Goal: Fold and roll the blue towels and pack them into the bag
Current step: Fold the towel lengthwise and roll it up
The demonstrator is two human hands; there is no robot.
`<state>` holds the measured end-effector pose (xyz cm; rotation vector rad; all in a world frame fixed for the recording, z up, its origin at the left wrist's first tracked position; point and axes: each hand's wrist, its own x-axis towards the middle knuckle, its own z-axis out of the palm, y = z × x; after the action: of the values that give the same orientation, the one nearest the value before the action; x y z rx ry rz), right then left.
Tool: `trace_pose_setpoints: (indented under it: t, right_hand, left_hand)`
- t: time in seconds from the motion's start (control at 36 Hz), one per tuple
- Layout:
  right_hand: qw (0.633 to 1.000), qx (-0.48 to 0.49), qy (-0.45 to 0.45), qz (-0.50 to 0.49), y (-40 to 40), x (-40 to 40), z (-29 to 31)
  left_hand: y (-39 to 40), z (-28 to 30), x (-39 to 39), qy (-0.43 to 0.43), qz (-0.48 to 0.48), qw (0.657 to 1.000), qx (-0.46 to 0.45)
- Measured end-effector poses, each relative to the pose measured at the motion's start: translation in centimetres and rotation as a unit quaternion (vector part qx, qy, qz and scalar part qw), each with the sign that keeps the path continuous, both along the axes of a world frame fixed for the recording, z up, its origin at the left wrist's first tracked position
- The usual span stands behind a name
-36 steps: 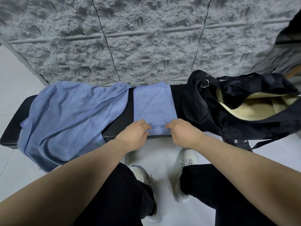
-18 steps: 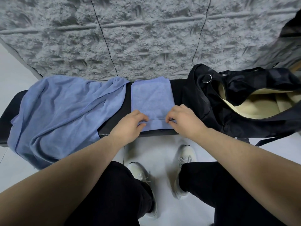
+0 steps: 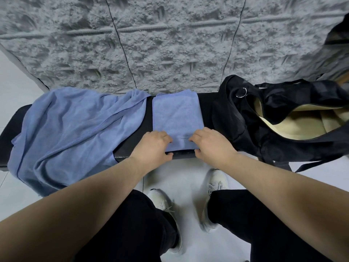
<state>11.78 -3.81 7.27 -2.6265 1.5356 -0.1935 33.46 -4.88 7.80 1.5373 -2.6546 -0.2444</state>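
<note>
Both hands' curled fingers (image 3: 166, 138) pinch the folded blue towel's (image 3: 176, 115) near edge on the bench (image 3: 204, 110).

Both hands (image 3: 154, 146) (image 3: 212, 144) forward, fingers curled.

- My left hand (image 3: 154, 146) and right hand (image 3: 212, 143) cover the near corners of the folded blue terry towel (image 3: 176, 118), so I can't see the edge under them.
- The open black fabric bag (image 3: 251, 133) runs off the right edge; its far end is cut off.
- The loose, rumpled blue towel (image 3: 71, 129) hides the left part of the black padded bench (image 3: 149, 118).
</note>
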Motion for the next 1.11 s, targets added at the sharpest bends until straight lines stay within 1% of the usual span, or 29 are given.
trace_pose_setpoints:
  t: [0.17,0.28,0.42,0.56,0.75,0.97,1.11]
  right_hand:
    - [0.999,-0.016,0.034,-0.011,-0.3,0.5,-0.3]
    - [0.999,-0.022,0.040,-0.021,-0.2,0.4,-0.3]
    - [0.999,0.025,0.020,-0.035,0.5,0.2,-0.1]
    - [0.996,0.077,0.012,-0.042,1.0,-0.1,0.9]
    - [0.994,0.098,0.015,-0.041,1.8,-0.2,1.2]
    - [0.986,0.134,-0.062,-0.077,1.8,-0.1,1.5]
    - [0.982,0.149,-0.077,-0.089,1.5,-0.2,1.3]
  left_hand:
    - [0.3,0.1,-0.7,-0.032,0.008,0.999,-0.021]
    - [0.3,0.3,-0.5,-0.001,0.012,1.000,-0.002]
    - [0.6,0.6,-0.6,0.026,-0.004,0.999,0.025]
    - [1.4,0.8,-0.8,0.012,-0.005,0.999,0.043]
    - [1.8,0.6,-0.8,-0.002,-0.003,0.997,0.073]
    - [1.3,0.2,-0.2,0.021,0.005,0.993,0.114]
    - [1.2,0.4,-0.2,0.059,0.015,0.989,0.133]
